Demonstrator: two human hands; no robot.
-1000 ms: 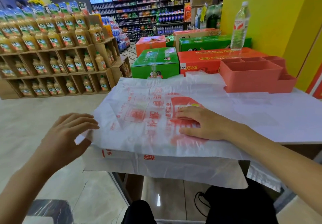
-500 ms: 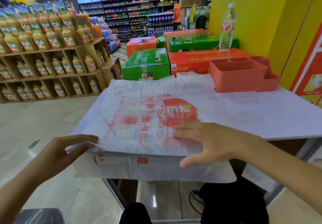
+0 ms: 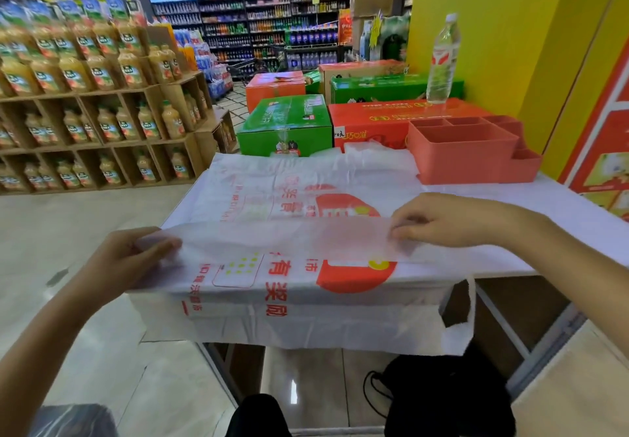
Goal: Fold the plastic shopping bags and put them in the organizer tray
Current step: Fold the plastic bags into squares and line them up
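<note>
A white plastic shopping bag (image 3: 292,198) with red print lies flat across the white table, its near part hanging over the front edge. My left hand (image 3: 132,259) pinches the bag's left near edge. My right hand (image 3: 442,222) pinches the same edge further right. Between them the lifted edge is stretched and turned back over the bag, about level with the red logo. The pink organizer tray (image 3: 459,157), with several compartments that look empty, stands at the table's far right.
Red and green cartons (image 3: 286,123) are stacked behind the table, with a water bottle (image 3: 442,58) standing on one. Juice-bottle shelves (image 3: 95,103) fill the left. A yellow wall rises on the right. A black bag (image 3: 442,399) lies on the floor under the table.
Both hands went from resting flat on the bag to gripping its near edge. They have lifted that edge and carried it away from me, starting a fold.
</note>
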